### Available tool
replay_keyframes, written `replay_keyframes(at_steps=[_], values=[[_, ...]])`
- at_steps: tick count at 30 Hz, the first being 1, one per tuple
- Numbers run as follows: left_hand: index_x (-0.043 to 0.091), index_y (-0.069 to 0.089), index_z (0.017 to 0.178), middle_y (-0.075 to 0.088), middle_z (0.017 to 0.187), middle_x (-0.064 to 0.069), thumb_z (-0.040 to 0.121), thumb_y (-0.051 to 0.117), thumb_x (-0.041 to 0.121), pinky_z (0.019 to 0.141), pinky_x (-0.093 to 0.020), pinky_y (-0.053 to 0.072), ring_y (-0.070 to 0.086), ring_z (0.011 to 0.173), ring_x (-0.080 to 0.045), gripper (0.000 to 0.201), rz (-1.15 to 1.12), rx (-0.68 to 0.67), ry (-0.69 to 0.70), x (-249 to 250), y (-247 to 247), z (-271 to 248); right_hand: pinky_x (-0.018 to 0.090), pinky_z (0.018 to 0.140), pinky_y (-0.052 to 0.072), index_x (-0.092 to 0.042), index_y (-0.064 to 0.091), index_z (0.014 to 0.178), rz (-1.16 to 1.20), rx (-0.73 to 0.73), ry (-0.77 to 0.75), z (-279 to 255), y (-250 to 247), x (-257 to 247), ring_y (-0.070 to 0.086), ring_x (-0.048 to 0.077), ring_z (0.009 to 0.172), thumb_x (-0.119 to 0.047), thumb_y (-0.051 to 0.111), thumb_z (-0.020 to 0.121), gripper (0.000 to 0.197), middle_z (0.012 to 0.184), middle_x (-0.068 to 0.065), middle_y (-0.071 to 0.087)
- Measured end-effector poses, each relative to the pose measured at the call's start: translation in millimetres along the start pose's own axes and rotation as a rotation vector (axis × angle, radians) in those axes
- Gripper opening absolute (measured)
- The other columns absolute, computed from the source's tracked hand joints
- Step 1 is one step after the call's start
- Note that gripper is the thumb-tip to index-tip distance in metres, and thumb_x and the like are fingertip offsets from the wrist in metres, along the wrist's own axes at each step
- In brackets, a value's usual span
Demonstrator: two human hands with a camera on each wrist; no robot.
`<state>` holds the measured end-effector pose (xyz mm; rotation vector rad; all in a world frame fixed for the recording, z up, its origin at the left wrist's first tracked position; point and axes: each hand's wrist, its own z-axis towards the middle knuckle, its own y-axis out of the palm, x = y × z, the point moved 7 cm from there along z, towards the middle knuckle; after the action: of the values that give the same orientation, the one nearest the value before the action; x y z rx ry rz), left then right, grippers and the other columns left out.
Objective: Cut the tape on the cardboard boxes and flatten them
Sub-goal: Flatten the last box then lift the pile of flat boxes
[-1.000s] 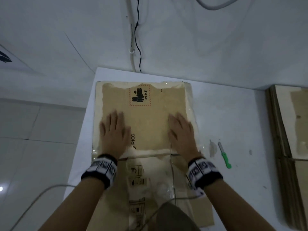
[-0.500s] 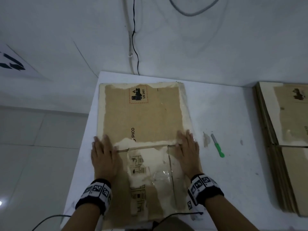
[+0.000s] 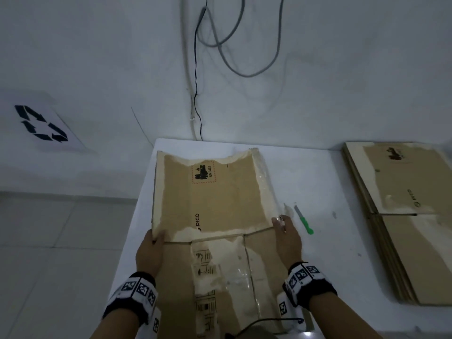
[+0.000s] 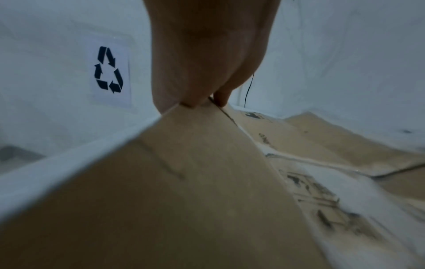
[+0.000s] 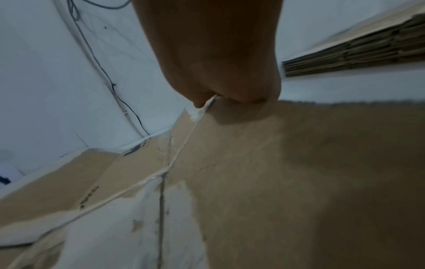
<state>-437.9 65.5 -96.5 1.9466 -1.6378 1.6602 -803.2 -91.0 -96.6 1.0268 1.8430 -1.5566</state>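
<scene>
We see a flattened cardboard box (image 3: 215, 199) lying on a white table (image 3: 318, 182), near its left edge. On the far panel the word "PICO" is printed, and inside a red dashed frame there is a black battery symbol with "UN 3481". The near panel carries small handling symbols, partly covered by white torn paper and clear tape; we cannot read them.

Our left hand (image 3: 149, 253) grips the left edge of the box at the fold line, the fingers curled under the cardboard and the thumb on top. Our right hand (image 3: 287, 238) holds the right edge at the same fold, the fingers bent over the edge; in the right wrist view they close on the cardboard. Both wrists wear black bands with white square markers.

Just beside the right hand, a small knife with green handle (image 3: 304, 221) lies on the table. Far to the right a stack of flattened boxes (image 3: 403, 192) rests, the top one also marked "PICO".

On the white wall a paper sheet shows a black recycling sign (image 3: 40, 123), and grey and black cables (image 3: 220, 40) hang above the table. The floor at left is pale tiles
</scene>
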Motion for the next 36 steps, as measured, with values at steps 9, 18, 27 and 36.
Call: replay_keyframes(at_steps=[9,18,27,36], values=[[0.001,0.060,0.095,0.063,0.092,-0.011,0.100,0.049,0.029,0.074,-0.035,0.040,0.057,0.089,-0.032,0.030,-0.161,0.016,0.176,69,15,-43,0.028,0.087,0.045,-0.016,0.063,0.122,0.114,0.233,-0.158,-29,-83,-42,0.060,0.016,0.103,-0.035,0.047,0.103,0.031,0.108,-0.002,0.066],[0.009,0.058,0.101,0.061,0.094,-0.003,0.099,0.051,0.030,0.065,-0.026,0.041,0.057,0.087,-0.021,0.022,-0.322,-0.160,0.317,194,103,-88,0.031,0.074,0.041,-0.021,0.066,0.105,0.132,0.485,-0.160,3,-254,-29,0.060,0.023,0.086,-0.038,0.051,0.101,0.023,0.092,0.002,0.066],[0.019,0.055,0.107,0.061,0.101,0.001,0.099,0.049,0.033,0.084,-0.036,0.045,0.057,0.096,-0.022,0.017,-0.407,-0.242,0.351,288,267,-147,0.032,0.078,0.038,-0.014,0.068,0.104,0.066,0.599,-0.158,79,-425,34,0.057,0.024,0.090,-0.031,0.053,0.100,0.023,0.095,0.003,0.064],[0.016,0.056,0.117,0.061,0.111,-0.002,0.100,0.049,0.029,0.094,-0.037,0.046,0.057,0.102,-0.021,0.023,-0.476,-0.283,0.274,354,433,-212,0.036,0.084,0.040,-0.015,0.068,0.105,-0.017,0.552,-0.053,177,-575,129,0.054,0.026,0.096,-0.032,0.051,0.099,0.024,0.100,0.005,0.063]])
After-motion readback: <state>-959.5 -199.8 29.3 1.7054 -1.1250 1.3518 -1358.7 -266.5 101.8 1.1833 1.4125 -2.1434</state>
